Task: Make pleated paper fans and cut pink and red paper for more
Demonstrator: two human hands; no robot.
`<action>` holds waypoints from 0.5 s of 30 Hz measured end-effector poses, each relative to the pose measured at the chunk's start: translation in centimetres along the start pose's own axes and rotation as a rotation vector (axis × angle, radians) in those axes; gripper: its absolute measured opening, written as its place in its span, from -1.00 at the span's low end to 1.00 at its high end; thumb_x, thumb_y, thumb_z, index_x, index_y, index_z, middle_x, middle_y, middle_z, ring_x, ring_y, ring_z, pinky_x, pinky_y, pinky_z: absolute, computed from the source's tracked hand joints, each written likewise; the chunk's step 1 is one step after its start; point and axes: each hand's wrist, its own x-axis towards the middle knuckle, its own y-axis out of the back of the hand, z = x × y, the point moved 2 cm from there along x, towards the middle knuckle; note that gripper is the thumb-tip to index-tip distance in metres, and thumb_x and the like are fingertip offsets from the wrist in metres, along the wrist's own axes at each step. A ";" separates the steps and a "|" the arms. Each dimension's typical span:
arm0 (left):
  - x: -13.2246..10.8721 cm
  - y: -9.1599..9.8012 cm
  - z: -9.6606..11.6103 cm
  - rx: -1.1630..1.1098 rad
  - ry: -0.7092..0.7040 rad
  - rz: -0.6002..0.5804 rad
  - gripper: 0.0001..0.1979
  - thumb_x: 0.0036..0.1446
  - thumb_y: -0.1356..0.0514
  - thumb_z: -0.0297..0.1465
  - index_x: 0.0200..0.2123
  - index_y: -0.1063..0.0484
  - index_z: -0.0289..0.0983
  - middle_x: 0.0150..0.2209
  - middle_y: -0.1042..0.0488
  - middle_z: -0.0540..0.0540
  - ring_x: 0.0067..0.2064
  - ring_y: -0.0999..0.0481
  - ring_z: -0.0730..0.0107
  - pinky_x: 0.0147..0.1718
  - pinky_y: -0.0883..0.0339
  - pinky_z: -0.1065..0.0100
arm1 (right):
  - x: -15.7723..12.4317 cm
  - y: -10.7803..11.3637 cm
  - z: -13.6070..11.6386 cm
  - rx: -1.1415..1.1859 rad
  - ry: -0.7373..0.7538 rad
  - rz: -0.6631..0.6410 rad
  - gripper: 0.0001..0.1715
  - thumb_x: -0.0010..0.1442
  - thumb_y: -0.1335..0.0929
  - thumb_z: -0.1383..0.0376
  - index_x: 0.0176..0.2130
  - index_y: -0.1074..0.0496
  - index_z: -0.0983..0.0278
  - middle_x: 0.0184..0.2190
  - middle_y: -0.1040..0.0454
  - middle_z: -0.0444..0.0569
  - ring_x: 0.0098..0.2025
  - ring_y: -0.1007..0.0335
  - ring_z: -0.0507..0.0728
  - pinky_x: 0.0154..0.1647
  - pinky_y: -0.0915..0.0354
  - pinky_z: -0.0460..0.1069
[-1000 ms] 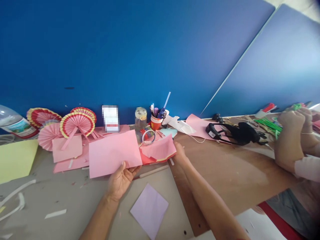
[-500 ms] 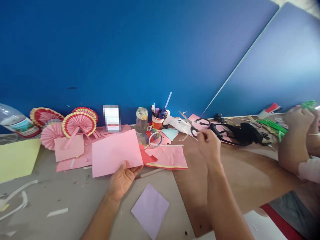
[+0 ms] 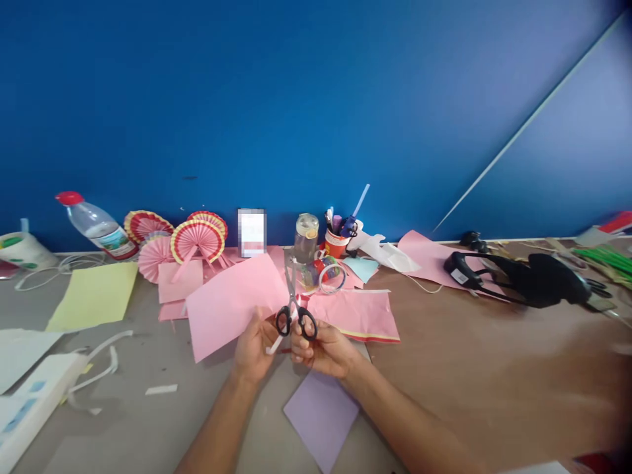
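A sheet of pink paper (image 3: 232,299) is pinched in my left hand (image 3: 254,349), which grips it near its lower right corner. Black-handled scissors (image 3: 291,306) point upward in my right hand (image 3: 323,345), whose fingers are closed at the right handle loop. The two hands are close together, and the scissors overlap the right edge of the pink sheet in view. A thin white strip hangs beside the left loop; what holds it is hard to make out. Below my hands lies a purple square of paper (image 3: 323,418). A pink piece with a red-and-yellow edge (image 3: 355,316) lies to the right.
Pink folded paper fans (image 3: 197,241) lean near the blue wall beside a tilted bottle (image 3: 101,227). Behind my hands stand a jar (image 3: 307,238) and a red cup of pens (image 3: 336,245). Yellow paper (image 3: 93,296) lies left, a black strapped item (image 3: 533,280) right.
My right hand has brought the scissors from the right side to beside my left hand. The pink sheet has tilted. The view has turned left, and the other person's hands are out of sight.
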 end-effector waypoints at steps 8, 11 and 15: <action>0.8 -0.3 -0.6 0.104 -0.223 0.221 -0.73 0.08 -0.23 -0.22 -0.48 -0.50 -0.33 -0.46 -0.57 -0.12 -0.33 -0.55 0.29 -0.20 -0.36 0.31 | 0.1 1.2 -1.7 -0.303 0.109 0.167 -0.79 -0.04 -0.50 0.26 -0.46 -0.43 0.31 -0.45 -0.38 -0.12 -0.42 -0.26 -0.02 -0.30 -0.18 -0.08; 0.8 -0.6 0.3 0.089 -0.334 0.253 -0.78 0.10 -0.22 -0.26 -0.43 -0.51 -0.30 -0.40 -0.59 -0.08 -0.31 -0.54 0.37 -0.16 -0.33 0.36 | 0.2 0.8 -2.3 -0.373 0.195 0.216 -0.80 -0.05 -0.50 0.22 -0.46 -0.47 0.29 -0.36 -0.44 -0.08 -0.25 -0.33 0.04 -0.11 -0.21 -0.04; 0.4 -1.1 1.4 0.105 -0.379 0.217 -0.70 0.12 -0.18 -0.20 -0.40 -0.52 -0.34 -0.41 -0.58 -0.15 -0.27 -0.55 0.28 -0.17 -0.36 0.31 | 0.8 0.6 -2.0 -0.432 0.161 0.212 -0.74 -0.06 -0.49 0.19 -0.53 -0.41 0.30 -0.32 -0.43 -0.08 -0.26 -0.30 0.04 -0.12 -0.25 0.00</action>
